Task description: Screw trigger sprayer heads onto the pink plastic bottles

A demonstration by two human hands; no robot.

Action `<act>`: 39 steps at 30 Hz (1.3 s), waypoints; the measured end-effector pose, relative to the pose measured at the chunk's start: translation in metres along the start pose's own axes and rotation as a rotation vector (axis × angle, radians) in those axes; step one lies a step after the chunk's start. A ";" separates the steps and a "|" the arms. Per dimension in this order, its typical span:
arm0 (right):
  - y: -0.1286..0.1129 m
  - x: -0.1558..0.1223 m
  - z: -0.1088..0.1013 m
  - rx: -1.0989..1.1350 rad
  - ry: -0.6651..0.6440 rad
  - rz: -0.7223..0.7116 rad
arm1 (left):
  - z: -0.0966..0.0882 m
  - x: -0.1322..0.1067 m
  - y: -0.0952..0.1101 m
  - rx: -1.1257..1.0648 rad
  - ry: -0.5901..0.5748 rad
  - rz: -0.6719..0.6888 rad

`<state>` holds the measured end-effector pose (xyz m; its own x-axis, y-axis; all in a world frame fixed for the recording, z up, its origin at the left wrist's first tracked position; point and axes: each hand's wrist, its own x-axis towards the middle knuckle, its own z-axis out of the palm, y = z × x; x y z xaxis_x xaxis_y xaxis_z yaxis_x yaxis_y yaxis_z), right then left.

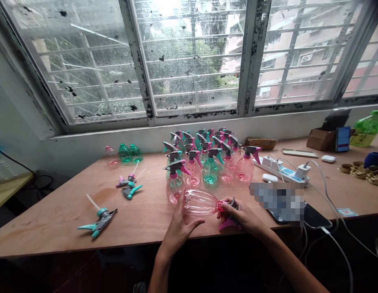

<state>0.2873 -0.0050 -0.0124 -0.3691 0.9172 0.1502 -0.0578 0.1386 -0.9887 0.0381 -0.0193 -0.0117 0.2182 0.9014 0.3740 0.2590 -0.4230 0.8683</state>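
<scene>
A clear pink spray bottle (199, 202) lies sideways between my hands, just above the table's front edge. My left hand (179, 224) cups its base, with the fingers behind it and the thumb stretched out below. At the neck, my right hand (239, 214) is closed around the grey and pink trigger sprayer (230, 224), which its fingers partly hide. Close behind stand several pink and green spray bottles with sprayers on, among them a pink bottle (174, 188) and a green bottle (210, 171).
Loose trigger sprayers lie to the left, one teal and grey (100, 221). Green bottles without sprayers (124, 154) and a pink bottle without one (111, 156) stand at the back left. On the right are a power strip (286, 174), cables and a phone (317, 215).
</scene>
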 end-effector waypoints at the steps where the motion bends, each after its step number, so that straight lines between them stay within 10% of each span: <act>1: 0.000 0.000 0.000 -0.007 -0.010 0.011 | 0.000 0.000 0.001 -0.006 0.001 -0.009; 39: -0.008 -0.003 0.000 -0.017 0.034 0.025 | -0.002 0.000 0.005 -0.043 0.002 -0.007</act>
<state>0.2887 -0.0090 -0.0050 -0.3387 0.9324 0.1260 -0.0335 0.1219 -0.9920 0.0376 -0.0213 -0.0072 0.2149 0.9043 0.3688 0.2194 -0.4126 0.8841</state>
